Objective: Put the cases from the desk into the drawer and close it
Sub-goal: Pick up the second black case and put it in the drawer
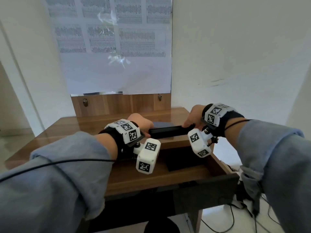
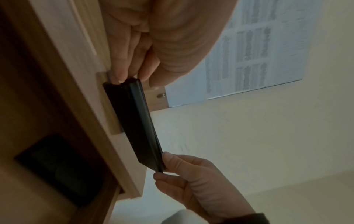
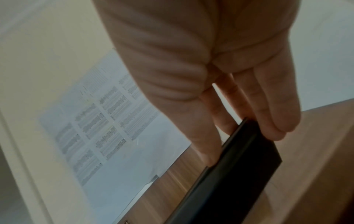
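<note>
A long black case (image 1: 170, 131) is held by both ends just above the front edge of the wooden desk (image 1: 67, 132). My left hand (image 1: 142, 122) pinches its left end and my right hand (image 1: 193, 117) pinches its right end. The left wrist view shows the black case (image 2: 136, 121) edge-on, with my left fingers (image 2: 122, 72) at one end and my right hand (image 2: 184, 171) at the other. In the right wrist view my right fingers (image 3: 275, 115) clamp the black case (image 3: 239, 169). Behind it a dark blue case (image 1: 161, 123) lies flat on the desk. The drawer (image 1: 193, 167) stands open below, with a dark flat thing (image 1: 181, 161) inside.
A wooden back panel (image 1: 121, 103) with two metal clips rises behind the desk, under printed sheets (image 1: 111, 39) on the wall. The drawer's dark front (image 1: 210, 192) juts toward me. Cables (image 1: 244, 216) lie on the floor at the lower right.
</note>
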